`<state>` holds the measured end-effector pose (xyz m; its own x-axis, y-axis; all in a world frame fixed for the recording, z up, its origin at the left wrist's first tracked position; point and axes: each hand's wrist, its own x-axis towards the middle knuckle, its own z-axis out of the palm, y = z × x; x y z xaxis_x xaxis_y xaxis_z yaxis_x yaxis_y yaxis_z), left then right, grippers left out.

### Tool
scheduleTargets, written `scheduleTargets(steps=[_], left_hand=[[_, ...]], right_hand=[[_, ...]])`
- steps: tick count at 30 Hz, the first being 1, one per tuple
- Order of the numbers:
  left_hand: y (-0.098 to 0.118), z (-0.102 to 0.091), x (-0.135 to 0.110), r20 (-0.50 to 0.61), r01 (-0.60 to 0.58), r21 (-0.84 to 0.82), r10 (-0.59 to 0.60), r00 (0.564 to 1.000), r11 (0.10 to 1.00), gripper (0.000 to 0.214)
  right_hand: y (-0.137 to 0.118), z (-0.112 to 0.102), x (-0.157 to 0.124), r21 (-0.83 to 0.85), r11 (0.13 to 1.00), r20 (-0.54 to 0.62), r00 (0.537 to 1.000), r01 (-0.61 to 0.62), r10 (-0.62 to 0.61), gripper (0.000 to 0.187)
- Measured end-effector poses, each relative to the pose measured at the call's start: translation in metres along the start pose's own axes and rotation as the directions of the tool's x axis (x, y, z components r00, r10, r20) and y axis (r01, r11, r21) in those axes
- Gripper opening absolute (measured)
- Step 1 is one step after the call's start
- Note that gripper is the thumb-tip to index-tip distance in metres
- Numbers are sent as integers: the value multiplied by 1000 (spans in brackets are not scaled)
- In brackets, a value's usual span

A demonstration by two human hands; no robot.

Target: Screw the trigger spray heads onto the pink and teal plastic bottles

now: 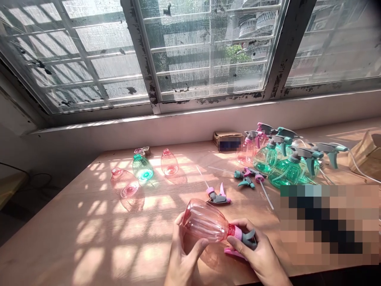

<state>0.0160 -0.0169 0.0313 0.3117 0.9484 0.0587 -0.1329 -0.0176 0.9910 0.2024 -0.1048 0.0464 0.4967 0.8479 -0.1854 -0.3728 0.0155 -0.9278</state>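
Observation:
A clear pink spray bottle [205,222] lies sideways above the near part of the table, its neck pointing right. My left hand [186,248] is closed around its wide base, thumb at the lower side. My right hand [257,248] grips the grey spray head [249,239] at the neck, fingers about its pink collar [237,232]. A pink part [234,253] shows just below the right fingers; how it joins the head is partly hidden. Just beyond the bottle lies a loose grey-and-pink spray head [218,196] with a thin tube.
Headless bottles stand at left: two pink [123,182] [169,163] and one green [143,169]. More loose spray heads [248,176] lie right of centre. Several bottles with heads [285,167] cluster at right, near a cardboard box [228,141] and a brown paper bag [367,155].

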Motion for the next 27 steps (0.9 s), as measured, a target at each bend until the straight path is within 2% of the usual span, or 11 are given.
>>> scheduleTargets(steps=[8, 14, 17, 20, 23, 27], left_hand=[[8, -2, 2, 67, 84, -54, -80, 995, 995, 74], [3, 2, 1, -23, 10, -10, -10, 1000, 1000, 80], [2, 2, 3, -2, 49, -2, -49, 999, 999, 80], [4, 4, 4, 23, 82, -98, -81, 996, 992, 79], [5, 7, 3, -13, 69, -135, -71, 997, 988, 71], [2, 6, 0, -20, 44, -103, -46, 999, 994, 81]], right_hand=[[-1, -1, 2, 23, 1000, -24, 1000, 21, -21, 50], [-1, 3, 0, 40, 999, -16, 1000, 11, -10, 51], [-1, 3, 0, 49, 999, -27, 1000, -4, 5, 53], [-1, 0, 2, 27, 1000, -34, 999, -6, 6, 52], [-2, -2, 3, 8, 1000, -31, 999, 21, -21, 52], [-2, 0, 2, 40, 999, -29, 999, 16, -15, 52]])
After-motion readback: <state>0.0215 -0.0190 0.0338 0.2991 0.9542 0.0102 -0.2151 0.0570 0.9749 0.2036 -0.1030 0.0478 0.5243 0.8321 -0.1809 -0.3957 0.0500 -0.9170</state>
